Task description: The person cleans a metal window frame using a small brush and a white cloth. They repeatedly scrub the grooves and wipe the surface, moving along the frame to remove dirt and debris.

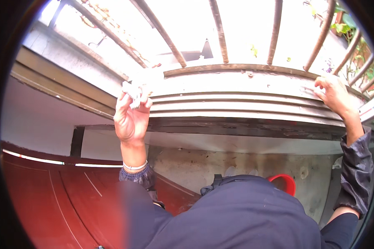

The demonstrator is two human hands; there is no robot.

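Note:
My left hand (131,120) is raised at the window frame, palm up, its fingers closed round a crumpled white wad (134,92). Whether the wad is cloth or paper cannot be told in the glare. Out to the right, my right hand (335,94) is at the window sill (203,81), just below the bars. Its fingers are curled together near the sill, and a pale blur by the fingertips hides what they may hold. Between the hands run the metal window tracks (232,104).
Metal bars (218,33) stand beyond the sill, with green plants (344,28) at the upper right. A dark ledge (220,126) runs below the tracks. A red bucket (294,186) is on the concrete floor (195,159). Dark red panelling (37,195) fills the lower left.

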